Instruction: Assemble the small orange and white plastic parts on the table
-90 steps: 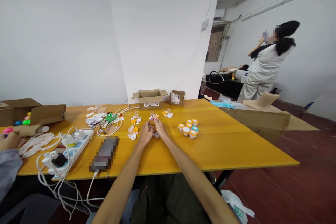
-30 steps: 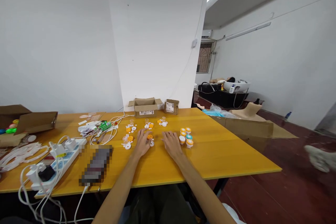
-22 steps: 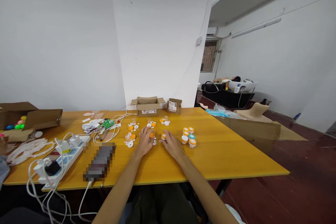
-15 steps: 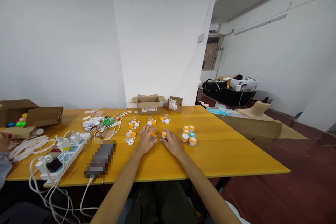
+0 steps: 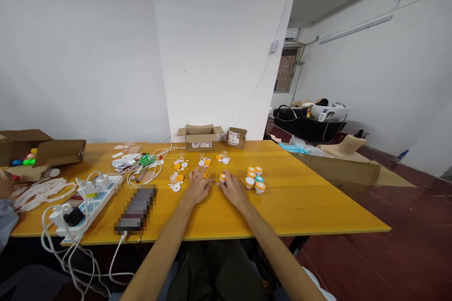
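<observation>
My left hand (image 5: 198,187) rests low over a small pile of parts, its fingers curved and apart. An orange ring-like piece (image 5: 206,176) shows beside its fingertips; the rest of that pile is hidden. In my right hand (image 5: 233,190), closed between thumb and fingers, stands a small jar with an orange-and-white lid (image 5: 222,177). Right of that hand several similar little jars (image 5: 250,181) stand in a cluster, most with orange rims and one with a teal rim (image 5: 259,179). Loose orange and white parts with clear cups (image 5: 175,179) lie in groups to the left and behind.
An open cardboard box (image 5: 200,144) and a smaller box (image 5: 236,138) stand at the table's back edge. On the left lie a power strip (image 5: 93,207) with cables, a blurred dark device (image 5: 137,209) and a box of coloured balls (image 5: 67,152). A person's sleeve (image 5: 7,216) shows far left.
My left thumb has stretched out to the right, and the left fingers have lifted slightly off the pile. My right hand stays at the small jar. The view has shifted a little.
</observation>
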A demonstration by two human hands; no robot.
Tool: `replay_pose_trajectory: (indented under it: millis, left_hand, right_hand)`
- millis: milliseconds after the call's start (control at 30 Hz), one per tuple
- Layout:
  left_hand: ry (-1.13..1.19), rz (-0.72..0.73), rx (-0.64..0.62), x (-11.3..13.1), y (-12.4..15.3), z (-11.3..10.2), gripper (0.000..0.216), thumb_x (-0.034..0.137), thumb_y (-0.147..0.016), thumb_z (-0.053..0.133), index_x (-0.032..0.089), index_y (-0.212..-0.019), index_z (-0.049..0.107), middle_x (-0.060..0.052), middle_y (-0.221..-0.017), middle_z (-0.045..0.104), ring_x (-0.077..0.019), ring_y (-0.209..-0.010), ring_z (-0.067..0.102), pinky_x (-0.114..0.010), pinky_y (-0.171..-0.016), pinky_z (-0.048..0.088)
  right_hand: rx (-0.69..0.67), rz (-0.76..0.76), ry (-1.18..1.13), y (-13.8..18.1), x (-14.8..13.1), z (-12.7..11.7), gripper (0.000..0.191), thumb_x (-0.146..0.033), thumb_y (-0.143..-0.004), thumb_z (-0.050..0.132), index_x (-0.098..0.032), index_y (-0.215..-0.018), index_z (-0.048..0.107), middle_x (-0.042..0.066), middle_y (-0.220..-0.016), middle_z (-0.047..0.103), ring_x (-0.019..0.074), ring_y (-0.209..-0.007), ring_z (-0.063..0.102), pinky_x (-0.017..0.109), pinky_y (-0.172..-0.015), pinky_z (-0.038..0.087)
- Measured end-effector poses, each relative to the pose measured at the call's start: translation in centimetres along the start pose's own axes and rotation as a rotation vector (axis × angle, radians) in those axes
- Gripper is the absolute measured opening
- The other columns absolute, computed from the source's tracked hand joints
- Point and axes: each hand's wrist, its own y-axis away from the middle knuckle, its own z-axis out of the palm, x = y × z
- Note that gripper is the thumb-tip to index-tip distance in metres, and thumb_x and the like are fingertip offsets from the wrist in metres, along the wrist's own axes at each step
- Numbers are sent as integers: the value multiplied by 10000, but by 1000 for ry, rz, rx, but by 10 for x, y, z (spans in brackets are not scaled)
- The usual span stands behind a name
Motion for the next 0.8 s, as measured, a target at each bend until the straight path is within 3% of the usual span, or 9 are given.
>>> replay_pose_trajectory:
  millis: [200, 467, 700, 800]
  left_hand:
    - [-38, -1, 7, -6, 0, 10, 248, 263, -927, 527, 306, -1025, 750, -63, -1386, 581, -314, -1398, 360, -585, -1135, 307]
    - [-60, 21, 12, 1, 0, 0, 250, 234, -920, 512, 286, -1009, 740, -75, -1377, 591, -322, -1388, 387, -568, -1134, 313]
    - [-79, 14, 0, 6, -1, -3, 290, 224, -936, 472, 285, -1097, 705, -82, -1359, 598, -306, -1383, 393, -541, -1130, 320]
    - [-53, 36, -3, 10, -1, -7, 312, 256, -959, 454, 292, -1193, 658, -79, -1375, 581, -289, -1366, 407, -520, -1118, 336]
  right_hand:
    - [9, -4, -20, -1, 2, 3, 365, -183, -847, 628, -209, -1206, 570, 126, -1126, 729, 276, -1053, 685, 343, -855, 504]
    - [-13, 53, -103, -3, -1, -1, 359, -174, -795, 678, -213, -1137, 577, 100, -1061, 731, 263, -984, 692, 331, -817, 500]
    - [-38, 108, -84, -4, -6, -10, 118, -180, -796, 670, -224, -862, 583, 57, -887, 705, 242, -891, 670, 306, -761, 474]
    - [-53, 99, -108, -3, -9, -12, 102, -168, -810, 652, -227, -847, 577, 31, -850, 685, 219, -833, 658, 288, -725, 460]
